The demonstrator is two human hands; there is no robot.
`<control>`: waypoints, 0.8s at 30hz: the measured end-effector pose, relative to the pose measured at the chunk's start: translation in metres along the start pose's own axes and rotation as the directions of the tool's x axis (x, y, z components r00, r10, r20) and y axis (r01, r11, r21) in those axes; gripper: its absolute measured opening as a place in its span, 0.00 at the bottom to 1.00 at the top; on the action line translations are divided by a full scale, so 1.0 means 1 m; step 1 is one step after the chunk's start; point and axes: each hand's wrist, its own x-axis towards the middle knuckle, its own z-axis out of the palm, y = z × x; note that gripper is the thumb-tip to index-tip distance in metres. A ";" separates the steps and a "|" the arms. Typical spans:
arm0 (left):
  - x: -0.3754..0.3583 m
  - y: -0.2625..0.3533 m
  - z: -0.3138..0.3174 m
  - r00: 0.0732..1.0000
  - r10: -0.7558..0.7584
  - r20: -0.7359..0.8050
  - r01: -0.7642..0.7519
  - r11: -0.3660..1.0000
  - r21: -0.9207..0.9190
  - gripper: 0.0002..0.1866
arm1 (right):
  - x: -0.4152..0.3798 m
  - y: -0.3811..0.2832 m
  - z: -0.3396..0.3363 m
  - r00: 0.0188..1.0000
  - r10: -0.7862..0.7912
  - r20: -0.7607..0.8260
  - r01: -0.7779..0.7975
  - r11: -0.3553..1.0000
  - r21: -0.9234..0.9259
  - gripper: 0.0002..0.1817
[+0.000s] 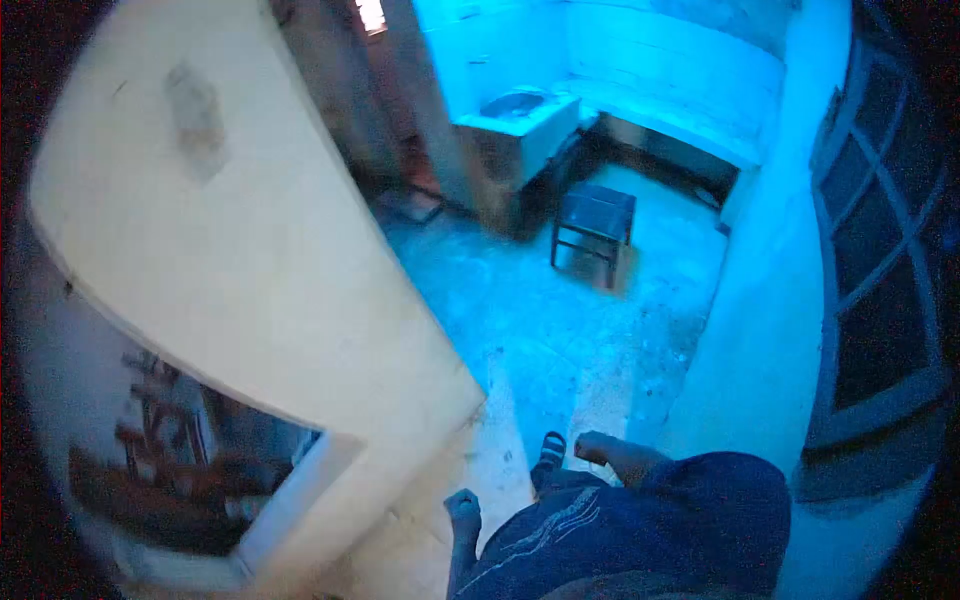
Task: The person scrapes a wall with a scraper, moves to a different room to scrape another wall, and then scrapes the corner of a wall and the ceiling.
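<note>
1. The left hand (462, 503) hangs at about 6 o'clock in the head view, fingers curled into a loose fist with nothing in it.
2. The right hand (598, 447) sits just to the 1 o'clock side of the left one, in front of a dark blue garment (640, 525); its fingers are curled inward and hold nothing that shows.
3. A sandalled foot (549, 452) stands between the two hands on the concrete floor (540, 330), nearer the right hand.
4. A large cream wall panel (230, 250) fills the view from 8 to 11 o'clock, near the left hand but apart from it. A grey smudge marks it near the top.
5. A framed opening (190, 460) at 8 o'clock shows dark, blurred shapes inside.
6. A small dark stool (595, 225) stands on the floor toward 12 o'clock, well apart from both hands.
7. Beyond it, at 12 o'clock, a basin (515, 105) rests on a block counter.
8. A window frame (885, 260) with dark panes runs along 3 o'clock.
9. No writing or label can be read anywhere; the picture is too blurred.
</note>
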 end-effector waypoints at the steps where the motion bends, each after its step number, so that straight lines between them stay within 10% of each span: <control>1: 0.045 0.012 0.011 0.987 0.159 0.005 -0.157 0.971 0.182 0.06 | 0.015 0.019 -0.026 0.998 -0.057 -0.030 0.058 0.998 0.019 0.17; 3: 0.128 0.025 0.037 0.894 0.440 0.082 -0.427 0.784 0.450 0.13 | 0.038 0.061 -0.053 0.997 0.060 -0.056 -0.044 0.967 0.253 0.13; 5: 0.209 0.059 0.044 0.593 0.768 0.241 -0.756 0.427 0.497 0.12 | 0.034 0.062 -0.142 0.950 0.312 0.020 -0.299 0.890 0.345 0.12; 6: 0.227 0.129 0.047 0.966 0.172 0.192 -0.177 0.984 0.006 0.14 | 0.020 0.046 -0.190 0.918 0.393 0.055 -0.394 0.888 0.238 0.14; 8: 0.292 0.133 0.064 0.933 0.302 0.194 -0.263 0.943 -0.204 0.13 | 0.025 0.080 -0.219 0.926 0.343 -0.161 -0.221 0.834 0.506 0.14; 9: 0.309 0.165 0.078 0.972 0.002 0.235 0.065 0.958 -0.279 0.12 | 0.027 0.092 -0.234 0.905 0.342 -0.251 -0.143 0.803 0.578 0.14; 12: 0.399 0.149 0.137 0.773 0.502 0.388 -0.610 0.757 0.235 0.08 | 0.047 0.165 -0.232 0.890 0.356 -0.286 -0.140 0.808 0.572 0.17; 16: 0.501 0.221 0.249 0.680 0.312 0.663 -0.520 0.843 0.138 0.09 | 0.043 0.261 -0.151 0.636 0.552 -0.539 -0.318 0.824 0.469 0.19; 17: 0.529 0.237 0.275 0.604 0.345 0.719 -0.586 0.803 0.106 0.09 | 0.009 0.242 -0.162 0.683 0.726 0.078 -0.409 0.292 0.864 0.19; 18: 0.553 0.254 0.304 0.522 0.384 0.762 -0.652 0.755 0.066 0.09 | -0.016 0.235 -0.159 0.623 0.752 0.215 -0.498 0.170 0.850 0.19; 24: 0.683 0.381 0.434 0.216 0.479 0.851 -0.725 0.662 -0.189 0.10 | -0.050 0.181 -0.164 0.350 0.882 0.317 -0.428 -0.150 0.891 0.18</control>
